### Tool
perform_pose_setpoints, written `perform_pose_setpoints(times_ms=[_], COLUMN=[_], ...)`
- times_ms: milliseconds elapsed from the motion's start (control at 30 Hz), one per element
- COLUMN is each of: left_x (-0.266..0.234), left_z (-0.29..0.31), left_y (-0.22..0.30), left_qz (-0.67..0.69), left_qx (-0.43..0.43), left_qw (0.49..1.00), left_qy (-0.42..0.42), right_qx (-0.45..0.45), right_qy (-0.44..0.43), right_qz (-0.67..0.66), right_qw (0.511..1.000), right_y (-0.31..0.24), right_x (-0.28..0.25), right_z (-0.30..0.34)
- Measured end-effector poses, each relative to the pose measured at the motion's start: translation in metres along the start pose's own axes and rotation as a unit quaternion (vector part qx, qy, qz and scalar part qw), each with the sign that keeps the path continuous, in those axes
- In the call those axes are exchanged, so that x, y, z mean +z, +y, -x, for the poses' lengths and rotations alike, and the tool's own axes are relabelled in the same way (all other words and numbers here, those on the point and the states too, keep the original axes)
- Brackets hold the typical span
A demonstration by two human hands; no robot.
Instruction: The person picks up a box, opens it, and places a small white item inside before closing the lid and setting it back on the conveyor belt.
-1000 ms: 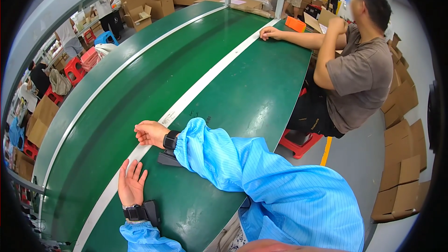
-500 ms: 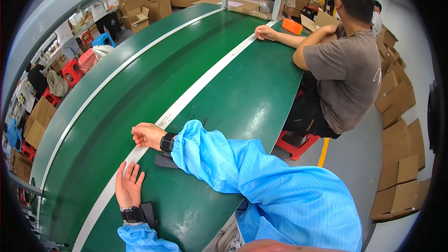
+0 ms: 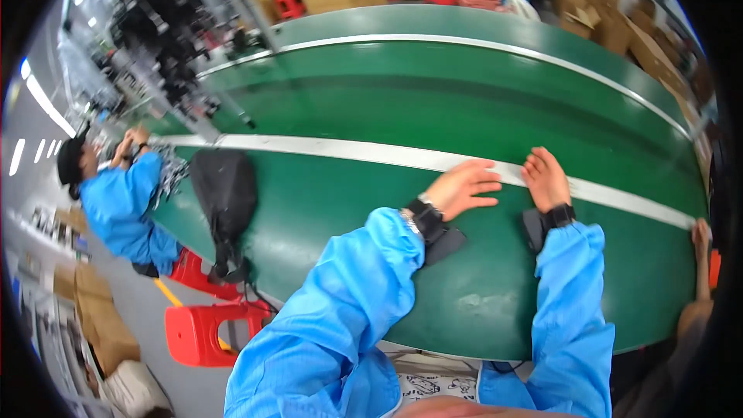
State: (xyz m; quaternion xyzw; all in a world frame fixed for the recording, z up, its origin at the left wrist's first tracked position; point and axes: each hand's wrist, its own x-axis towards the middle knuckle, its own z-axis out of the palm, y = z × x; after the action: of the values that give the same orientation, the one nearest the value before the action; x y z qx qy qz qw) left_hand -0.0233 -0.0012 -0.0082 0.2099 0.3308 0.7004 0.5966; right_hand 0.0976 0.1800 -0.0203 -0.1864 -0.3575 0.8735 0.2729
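Observation:
My left hand [image 3: 463, 189] is held over the white strip [image 3: 340, 147] on the green work table [image 3: 340, 190], fingers apart and nothing in them. Close to its right, my right hand [image 3: 547, 179] is raised with the palm turned inward and the fingers loosely bent, also without anything in it. The two hands do not touch. Both wrists carry black straps with dark box-like units, and light blue sleeves cover my forearms.
A black bag [image 3: 223, 193] lies on the table to the left. Beyond it sits a co-worker [image 3: 120, 201] in blue beside a dark heap of small parts [image 3: 170, 174]. Red stools [image 3: 203, 334] stand at the near left. Another person's arm [image 3: 702, 255] rests at the far right.
My view has swung left, bringing in the black bag and the co-worker in blue; the person in brown is now mostly out of view. My hands now stand side by side, both still empty.

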Motion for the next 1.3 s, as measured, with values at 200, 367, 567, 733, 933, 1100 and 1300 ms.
perform_pose_setpoints(times_ms=[200,367,567,733,933,1100,1300], left_x=[-0.003,0.001,0.0,-0.009,-0.024,0.007,-0.007], left_z=[0.003,0.009,0.008,-0.006,0.016,0.004,0.006], left_y=[-0.006,-0.001,0.005,-0.009,0.013,-0.006,0.005], left_qz=[-0.016,-0.031,-0.031,0.004,-0.083,-0.064,-0.075], left_qx=[0.01,0.0,-0.002,0.013,0.037,0.0,0.0], left_qw=[1.0,0.999,0.999,1.0,0.995,0.998,0.997], left_qy=[0.014,0.02,0.024,-0.022,0.034,0.003,0.01], right_qx=[0.01,0.008,0.01,-0.1,-0.003,-0.018,-0.008], right_qy=[-0.005,0.005,-0.007,-0.094,-0.01,0.036,0.026], right_qz=[0.006,0.011,0.003,0.111,-0.039,-0.004,-0.008], right_qw=[1.0,1.0,1.0,0.984,0.999,0.999,1.0], right_y=[0.006,0.007,0.008,0.01,0.031,0.005,0.011], right_x=[-0.006,0.003,0.008,-0.007,0.038,0.015,0.021], right_z=[0.001,0.005,-0.001,-0.004,-0.017,0.009,0.003])
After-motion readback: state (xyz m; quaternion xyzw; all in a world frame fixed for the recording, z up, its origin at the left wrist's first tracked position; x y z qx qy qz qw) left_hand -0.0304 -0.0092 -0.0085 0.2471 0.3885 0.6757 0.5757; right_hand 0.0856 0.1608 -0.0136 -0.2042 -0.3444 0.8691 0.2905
